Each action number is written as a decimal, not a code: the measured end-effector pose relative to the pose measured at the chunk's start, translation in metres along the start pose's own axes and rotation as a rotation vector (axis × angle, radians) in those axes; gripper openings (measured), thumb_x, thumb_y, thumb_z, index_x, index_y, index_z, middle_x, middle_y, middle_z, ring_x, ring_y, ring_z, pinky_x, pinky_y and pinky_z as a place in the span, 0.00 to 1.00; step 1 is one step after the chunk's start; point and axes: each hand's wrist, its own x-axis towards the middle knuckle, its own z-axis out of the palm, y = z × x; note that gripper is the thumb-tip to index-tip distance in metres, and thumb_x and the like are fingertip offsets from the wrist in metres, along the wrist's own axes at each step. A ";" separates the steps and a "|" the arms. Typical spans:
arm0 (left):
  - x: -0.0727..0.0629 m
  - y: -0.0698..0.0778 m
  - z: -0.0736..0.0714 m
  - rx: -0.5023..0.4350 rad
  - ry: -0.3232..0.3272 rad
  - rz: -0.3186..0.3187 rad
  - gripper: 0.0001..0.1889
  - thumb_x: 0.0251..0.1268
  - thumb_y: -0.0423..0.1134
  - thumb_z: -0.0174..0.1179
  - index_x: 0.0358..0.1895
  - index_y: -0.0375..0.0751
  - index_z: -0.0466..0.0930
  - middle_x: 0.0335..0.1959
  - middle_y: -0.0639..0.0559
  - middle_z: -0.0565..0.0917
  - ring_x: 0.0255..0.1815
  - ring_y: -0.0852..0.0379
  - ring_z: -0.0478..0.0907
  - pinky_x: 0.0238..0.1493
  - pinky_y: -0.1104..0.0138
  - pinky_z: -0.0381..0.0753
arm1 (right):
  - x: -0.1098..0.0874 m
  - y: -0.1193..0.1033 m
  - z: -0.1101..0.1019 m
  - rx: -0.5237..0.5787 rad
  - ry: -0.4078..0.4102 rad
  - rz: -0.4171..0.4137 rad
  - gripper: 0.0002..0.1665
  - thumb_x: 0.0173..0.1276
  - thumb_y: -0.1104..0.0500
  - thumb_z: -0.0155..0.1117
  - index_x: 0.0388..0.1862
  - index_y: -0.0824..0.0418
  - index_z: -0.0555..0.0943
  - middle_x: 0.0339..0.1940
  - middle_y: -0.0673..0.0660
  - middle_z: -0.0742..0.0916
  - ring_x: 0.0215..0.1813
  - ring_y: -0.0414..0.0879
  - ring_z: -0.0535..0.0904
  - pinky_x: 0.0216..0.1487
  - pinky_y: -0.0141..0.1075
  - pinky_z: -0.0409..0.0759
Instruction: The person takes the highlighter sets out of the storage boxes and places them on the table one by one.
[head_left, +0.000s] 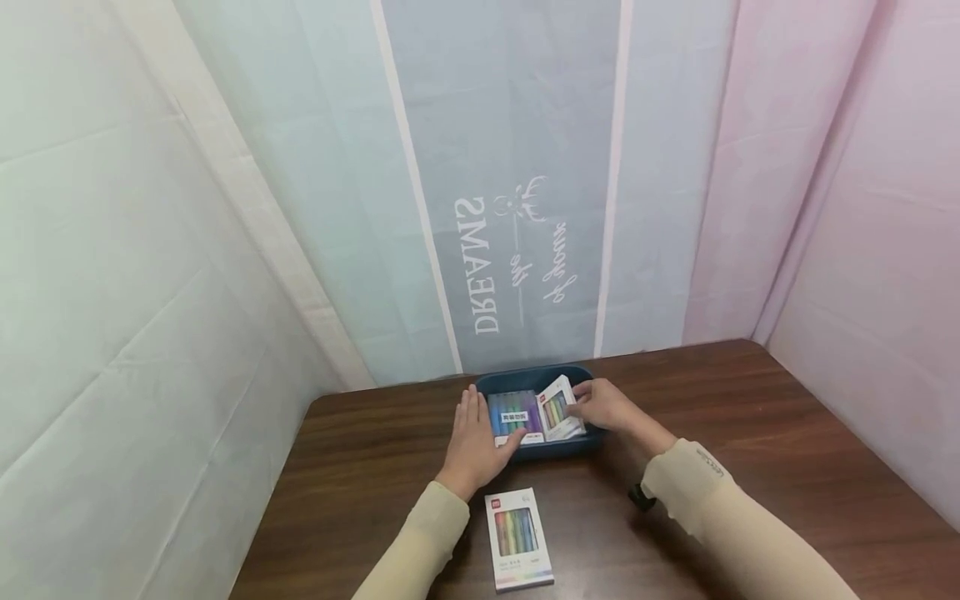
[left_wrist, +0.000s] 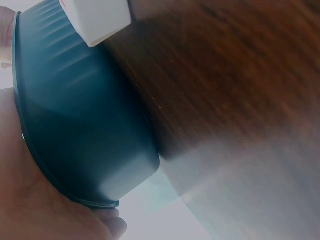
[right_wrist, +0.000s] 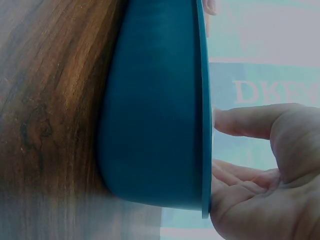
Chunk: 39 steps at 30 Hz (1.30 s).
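Observation:
A dark blue basin [head_left: 557,450] at the back of the table holds a wide pack of coloured pens [head_left: 506,413] with a white label. Beside that pack, a white box of coloured pens [head_left: 556,410] leans tilted in the right part of the basin. My right hand [head_left: 606,406] reaches over the right rim and pinches this box at its right edge. My left hand [head_left: 474,440] lies along the left rim with fingers straight, thumb reaching over the pack's lower corner. In the right wrist view, the basin wall [right_wrist: 155,110] hides what the fingertips hold.
A second white box of coloured pens [head_left: 517,537] lies on the brown wooden table [head_left: 360,467] in front of the basin, between the forearms. A printed cloth [head_left: 525,167] hangs right behind the table. More cloth hangs along both sides.

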 end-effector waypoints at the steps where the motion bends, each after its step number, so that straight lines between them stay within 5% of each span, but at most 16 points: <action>1: 0.000 -0.001 0.000 0.002 0.004 -0.004 0.56 0.76 0.72 0.53 0.83 0.23 0.52 0.88 0.29 0.48 0.89 0.36 0.43 0.86 0.46 0.50 | 0.000 0.000 0.001 0.012 -0.010 -0.013 0.30 0.75 0.59 0.70 0.66 0.81 0.77 0.47 0.66 0.89 0.44 0.51 0.86 0.46 0.44 0.88; 6: 0.000 -0.001 -0.001 -0.004 0.008 -0.011 0.56 0.76 0.72 0.54 0.83 0.23 0.53 0.88 0.30 0.48 0.89 0.35 0.45 0.86 0.47 0.50 | 0.001 0.001 0.000 0.052 -0.033 -0.046 0.30 0.75 0.61 0.69 0.67 0.81 0.76 0.42 0.63 0.90 0.40 0.48 0.87 0.41 0.40 0.87; 39: 0.000 0.002 0.001 0.002 -0.017 -0.011 0.56 0.76 0.73 0.51 0.84 0.24 0.53 0.88 0.31 0.46 0.90 0.37 0.43 0.87 0.48 0.47 | -0.006 0.006 0.006 0.063 0.093 -0.018 0.23 0.76 0.62 0.69 0.62 0.76 0.79 0.46 0.65 0.90 0.43 0.50 0.85 0.44 0.41 0.86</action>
